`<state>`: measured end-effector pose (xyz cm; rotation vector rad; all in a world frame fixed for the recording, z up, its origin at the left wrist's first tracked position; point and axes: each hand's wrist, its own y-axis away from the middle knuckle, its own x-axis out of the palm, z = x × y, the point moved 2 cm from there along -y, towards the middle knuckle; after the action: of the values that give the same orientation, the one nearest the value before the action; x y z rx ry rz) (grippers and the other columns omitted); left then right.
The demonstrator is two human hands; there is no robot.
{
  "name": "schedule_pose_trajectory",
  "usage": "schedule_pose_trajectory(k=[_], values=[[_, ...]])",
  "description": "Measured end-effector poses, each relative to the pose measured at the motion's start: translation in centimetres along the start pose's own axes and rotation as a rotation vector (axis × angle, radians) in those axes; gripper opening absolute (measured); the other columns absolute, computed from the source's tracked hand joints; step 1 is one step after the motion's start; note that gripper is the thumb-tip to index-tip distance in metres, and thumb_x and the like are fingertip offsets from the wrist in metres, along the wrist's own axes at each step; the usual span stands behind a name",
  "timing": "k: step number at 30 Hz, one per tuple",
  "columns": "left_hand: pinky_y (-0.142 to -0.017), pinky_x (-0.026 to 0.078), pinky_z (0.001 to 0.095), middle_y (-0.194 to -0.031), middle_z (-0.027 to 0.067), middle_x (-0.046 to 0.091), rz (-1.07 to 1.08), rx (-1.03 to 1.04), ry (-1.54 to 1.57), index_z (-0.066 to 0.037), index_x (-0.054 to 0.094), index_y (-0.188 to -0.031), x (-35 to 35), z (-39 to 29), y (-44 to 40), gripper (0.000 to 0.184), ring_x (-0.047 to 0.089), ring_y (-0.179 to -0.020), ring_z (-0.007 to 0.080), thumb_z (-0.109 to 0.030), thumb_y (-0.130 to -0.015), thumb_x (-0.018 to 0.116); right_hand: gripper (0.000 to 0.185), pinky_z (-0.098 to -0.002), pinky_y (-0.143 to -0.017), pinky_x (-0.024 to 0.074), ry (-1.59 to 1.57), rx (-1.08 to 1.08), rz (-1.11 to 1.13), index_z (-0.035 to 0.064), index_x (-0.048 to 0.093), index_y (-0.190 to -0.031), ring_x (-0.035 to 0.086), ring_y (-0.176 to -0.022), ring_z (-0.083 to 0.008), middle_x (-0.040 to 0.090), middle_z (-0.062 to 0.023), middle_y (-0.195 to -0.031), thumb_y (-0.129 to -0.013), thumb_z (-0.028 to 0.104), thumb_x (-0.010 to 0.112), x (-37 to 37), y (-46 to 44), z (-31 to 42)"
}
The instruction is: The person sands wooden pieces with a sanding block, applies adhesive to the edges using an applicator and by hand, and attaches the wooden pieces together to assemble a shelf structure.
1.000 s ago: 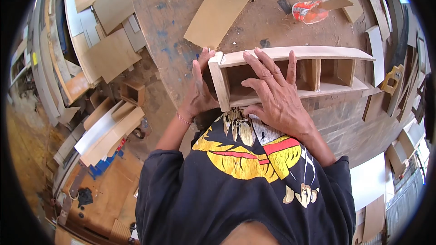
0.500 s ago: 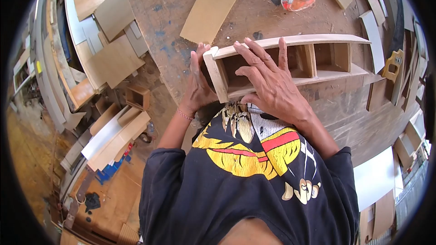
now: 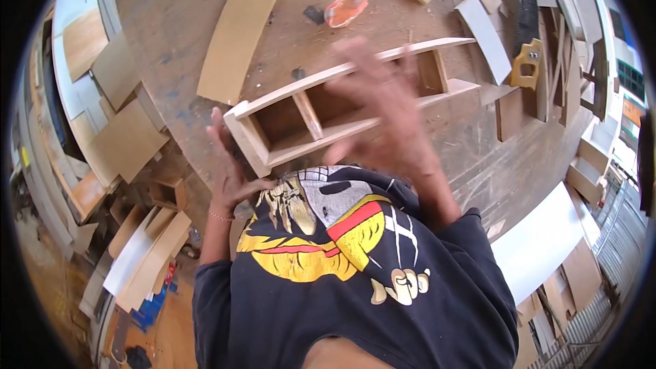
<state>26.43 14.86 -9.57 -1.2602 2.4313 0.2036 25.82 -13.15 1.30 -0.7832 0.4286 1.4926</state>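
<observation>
A long wooden frame with compartments (image 3: 312, 115) lies on the brown workbench (image 3: 171, 34), with one curved long side. My left hand (image 3: 229, 171) is at its thick left end piece, fingers spread and upright, the thumb stretched along below the corner. Over the middle and right of the frame is my right hand (image 3: 393, 109), blurred by motion, its fingers apart and nothing seen in them. The hand covers part of the inner compartments. One upright divider shows to its left and another near the right end.
A curved brown board (image 3: 247, 24) and an orange-red container (image 3: 346, 8) lie beyond the frame. To the right are a yellow-handled saw (image 3: 527, 63), a white strip (image 3: 484, 37) and offcuts. Stacked boards (image 3: 126, 137) stand at the left.
My right hand has lifted and shifted right along the frame, uncovering a divider near the left end. The left hand's fingers have opened wider. The whole view has swung.
</observation>
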Motion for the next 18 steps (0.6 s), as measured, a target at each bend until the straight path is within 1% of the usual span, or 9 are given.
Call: schedule_pose_trajectory(k=[2, 4, 5, 6, 7, 11, 13, 14, 18], values=[[-0.111, 0.013, 0.0439, -0.15, 0.0207, 0.001, -0.078, -0.085, 0.074, -0.008, -0.017, -0.142, 0.0, -0.8, 0.2, 0.124, 0.011, -0.139, 0.033, -0.064, -0.067, 0.064, 0.064, -0.0452, -0.11, 0.0213, 0.021, 0.024, -0.249, 0.0098, 0.055, -0.115, 0.043, -0.125, -0.0271, 0.052, -0.011, -0.128, -0.063, 0.038, 0.077, -4.2, 1.1, -4.3], [-0.112, 0.012, 0.0424, -0.151, 0.0196, 0.003, -0.156, -0.181, 0.133, -0.008, -0.013, -0.143, -0.3, -1.5, 0.1, 0.116, 0.012, -0.139, 0.0314, -0.072, -0.073, 0.053, 0.056, -0.0392, -0.106, 0.0317, -0.13, 0.192, -0.375, 0.0063, 0.053, -0.122, 0.047, -0.121, -0.0238, 0.054, -0.0117, -0.126, -0.087, 0.049, 0.052, -7.8, 3.3, -9.1], [-0.112, 0.012, 0.0412, -0.151, 0.0184, 0.004, -0.197, -0.214, 0.204, -0.007, -0.009, -0.144, -0.3, -2.0, -0.4, 0.11, 0.013, -0.139, 0.0301, -0.074, -0.075, 0.044, 0.069, -0.039, -0.106, 0.0301, -0.119, 0.25, -0.388, 0.0015, 0.052, -0.122, 0.047, -0.121, -0.0245, 0.054, -0.0141, -0.126, -0.089, 0.06, 0.036, -9.2, 3.7, -10.3], [-0.112, 0.011, 0.0399, -0.151, 0.0172, 0.006, -0.237, -0.247, 0.275, -0.006, -0.005, -0.145, -0.1, -2.3, -0.8, 0.105, 0.014, -0.139, 0.0289, -0.076, -0.078, 0.035, 0.077, -0.039, -0.107, 0.0288, -0.209, 0.3, -0.408, -0.0013, 0.048, -0.126, 0.046, -0.122, -0.0261, 0.052, -0.0166, -0.127, -0.088, 0.064, 0.031, -10.1, 4.7, -13.1], [-0.111, 0.016, 0.0383, -0.151, 0.0131, 0.011, -0.272, -0.21, 0.277, -0.005, 0.001, -0.145, 0.3, -2.3, -1.2, 0.1, 0.018, -0.138, 0.0271, -0.076, -0.08, 0.029, 0.094, -0.0394, -0.111, 0.0164, -0.393, 0.406, -0.33, -0.0001, 0.031, -0.138, 0.033, -0.132, -0.0256, 0.042, -0.017, -0.137, -0.081, 0.074, 0.023, -10.4, 5.2, -14.7], [-0.112, 0.01, 0.0357, -0.152, 0.0109, 0.009, -0.335, -0.257, 0.415, -0.004, 0.001, -0.145, 1.6, -2.5, -2.0, 0.1, 0.014, -0.138, 0.0227, -0.076, -0.08, 0.024, 0.107, -0.0398, -0.112, 0.0106, -0.972, 0.441, -0.27, -0.0025, 0.017, -0.142, 0.02, -0.137, -0.0262, 0.02, -0.0194, -0.148, -0.074, 0.08, 0.023, -8.4, 5.8, -19.1], [-0.112, 0.006, 0.0338, -0.152, 0.0093, 0.008, -0.332, -0.218, 0.449, -0.004, 0.001, -0.145, 2.0, -2.4, -2.2, 0.091, 0.011, -0.139, 0.0202, -0.07, -0.086, 0.019, 0.11, -0.0377, -0.113, 0.0113, -1.093, 0.424, -0.282, -0.0036, 0.015, -0.142, 0.02, -0.138, -0.0266, 0.018, -0.02, -0.148, -0.072, 0.081, 0.025, -7.2, 5.9, -20.4], [-0.112, 0.005, 0.0334, -0.153, 0.0092, 0.007, -0.313, -0.186, 0.444, -0.004, 0.001, -0.145, 2.0, -2.1, -2.2, 0.089, 0.01, -0.139, 0.0196, -0.068, -0.087, 0.02, 0.106, -0.0378, -0.113, 0.0129, -1.199, 0.465, -0.319, -0.0026, 0.017, -0.142, 0.022, -0.137, -0.0261, 0.021, -0.0176, -0.148, -0.075, 0.08, 0.011, -6.8, 6.1, -20.9], [-0.113, 0.008, 0.0343, -0.153, 0.0056, 0.007, -0.353, -0.197, 0.577, -0.006, 0.003, -0.146, 3.0, -2.3, -2.7, 0.082, 0.01, -0.139, 0.0188, -0.063, -0.09, 0.022, 0.106, -0.0354, -0.113, 0.01, -1.145, 0.446, -0.222, -0.0015, 0.015, -0.143, 0.02, -0.137, -0.0243, 0.02, -0.0165, -0.148, -0.075, 0.079, 0.011, -6.6, 5.8, -20.4]])
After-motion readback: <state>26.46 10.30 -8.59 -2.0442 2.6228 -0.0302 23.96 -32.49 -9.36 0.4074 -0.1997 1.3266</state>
